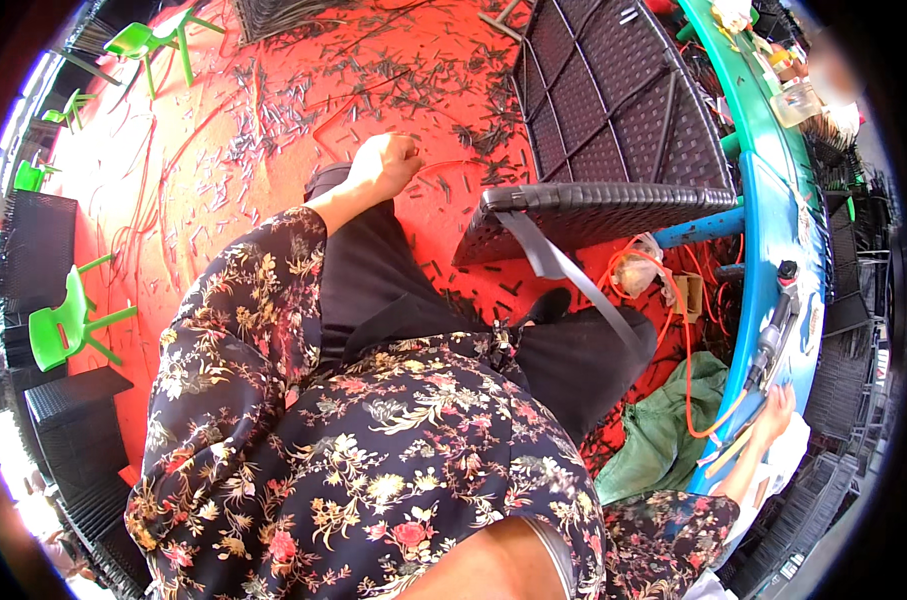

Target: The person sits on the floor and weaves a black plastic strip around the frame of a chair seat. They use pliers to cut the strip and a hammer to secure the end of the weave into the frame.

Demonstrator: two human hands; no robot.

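A worker in a floral shirt (403, 460) sits with dark trousered knees (583, 365) apart, a grey strap (573, 270) trailing over the right one. At three o'clock, a green cloth (673, 430) lies bunched beside a blue table (763, 225). Just beyond, also at three, the right hand (776, 410) rests by the table, near a dark, elongated tool (770, 345); its fingers are too small to read, their grip uncertain. At twelve, the left hand (386, 165) hangs above the left knee, fingers loosely curled; whether they hold anything cannot be told. A black woven furniture piece (603, 110) stands at one o'clock, the strap at its near edge. Dark scraps (263, 120) litter the red floor (188, 235) toward twelve; green chairs (63, 320) stand at ten and eleven.
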